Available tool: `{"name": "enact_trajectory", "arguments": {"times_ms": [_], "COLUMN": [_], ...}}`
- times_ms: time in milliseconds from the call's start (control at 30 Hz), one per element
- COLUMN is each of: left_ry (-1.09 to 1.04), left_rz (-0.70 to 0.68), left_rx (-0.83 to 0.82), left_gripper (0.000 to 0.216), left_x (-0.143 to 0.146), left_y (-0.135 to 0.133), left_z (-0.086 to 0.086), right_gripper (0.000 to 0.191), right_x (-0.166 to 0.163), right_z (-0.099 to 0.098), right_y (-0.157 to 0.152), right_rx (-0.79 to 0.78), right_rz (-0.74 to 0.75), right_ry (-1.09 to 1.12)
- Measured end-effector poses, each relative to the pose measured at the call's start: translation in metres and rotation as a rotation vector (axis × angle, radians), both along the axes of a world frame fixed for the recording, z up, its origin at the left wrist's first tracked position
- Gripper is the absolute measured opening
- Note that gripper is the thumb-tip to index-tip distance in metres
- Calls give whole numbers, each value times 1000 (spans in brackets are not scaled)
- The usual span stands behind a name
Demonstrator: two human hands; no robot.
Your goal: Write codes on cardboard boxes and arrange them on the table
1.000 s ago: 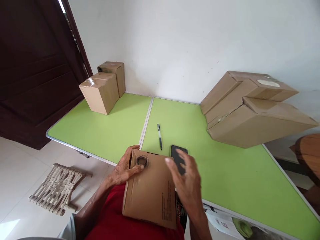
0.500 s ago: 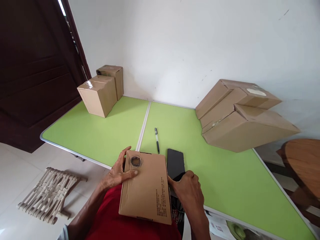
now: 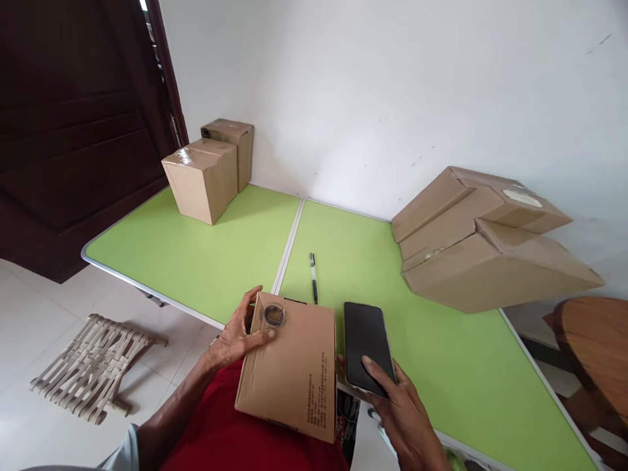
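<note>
A flat cardboard box (image 3: 294,366) rests on my lap against the near edge of the green table (image 3: 206,261). A round dark mark sits near the box's upper left corner. My left hand (image 3: 235,337) grips that corner, thumb on top. My right hand (image 3: 397,405) holds a black phone (image 3: 366,347), lifted and tilted just right of the box, thumb on its screen. A black and white pen (image 3: 313,278) lies on the table beyond the box.
Two upright cardboard boxes (image 3: 203,176) stand at the table's far left corner. A stack of large slanted boxes (image 3: 485,245) fills the right side. A woven stool (image 3: 91,366) sits on the floor to the left. A wooden round table (image 3: 598,347) is at right.
My right hand came down from above the box, took hold of the phone at the table edge and raised it, tilting it toward me. The left hand stayed on the box corner.
</note>
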State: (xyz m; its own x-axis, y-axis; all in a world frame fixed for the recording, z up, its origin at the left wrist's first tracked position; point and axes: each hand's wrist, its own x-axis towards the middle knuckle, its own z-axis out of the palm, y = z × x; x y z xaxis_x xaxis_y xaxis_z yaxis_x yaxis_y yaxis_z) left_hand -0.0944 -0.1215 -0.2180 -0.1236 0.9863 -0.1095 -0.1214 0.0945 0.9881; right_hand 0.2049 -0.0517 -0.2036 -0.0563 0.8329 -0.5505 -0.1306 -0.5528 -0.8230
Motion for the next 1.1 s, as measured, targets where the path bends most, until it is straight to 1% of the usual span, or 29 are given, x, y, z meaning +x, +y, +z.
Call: {"name": "enact_trajectory", "arguments": {"times_ms": [67,167,233,367,467,533,633,700,767,833,967,1033,1100], "left_ry": [-14,-12,-23,-37,-22,-13,-14,-12,-22,-50,-78,-81,-88], "left_rz": [-4,-8,-12,-25,-18,-10,-11,-17,-23,-29,-25,-20,-25], "left_rx": [3,14,19,21,21,17,14,17,22,25,28,27,24], "left_gripper": [99,99,99,100,100,99,99,99,101,102,102,101,101], "left_x": [1,1,1,0,1,1,1,1,1,1,3,4,4], "left_y": [2,3,4,5,5,4,4,4,4,4,3,3,2], "left_z": [-1,-2,-3,-1,0,0,0,0,-1,-2,-4,-4,-4], "right_gripper": [96,98,98,98,97,93,91,97,102,101,93,87,74], "right_x": [5,6,6,12,21,26,26,21,16,13,4,-7,-22], "right_z": [4,5,-1,-20,-28,-28,-23,-19,-15,-11,3,12,21], "right_y": [-3,2,11,31,39,42,43,41,38,33,31,39,55], "right_rx": [-12,34,62,103,131,149,189,210,222,233,275,368,485], "right_rz": [-76,-98,-83,-43,55,149,270,328,366,386,408,394,433], "right_ry": [54,-5,-121,-407,-577,-764,-1060,-1189,-1272,-1323,-1417,-1437,-1377]}}
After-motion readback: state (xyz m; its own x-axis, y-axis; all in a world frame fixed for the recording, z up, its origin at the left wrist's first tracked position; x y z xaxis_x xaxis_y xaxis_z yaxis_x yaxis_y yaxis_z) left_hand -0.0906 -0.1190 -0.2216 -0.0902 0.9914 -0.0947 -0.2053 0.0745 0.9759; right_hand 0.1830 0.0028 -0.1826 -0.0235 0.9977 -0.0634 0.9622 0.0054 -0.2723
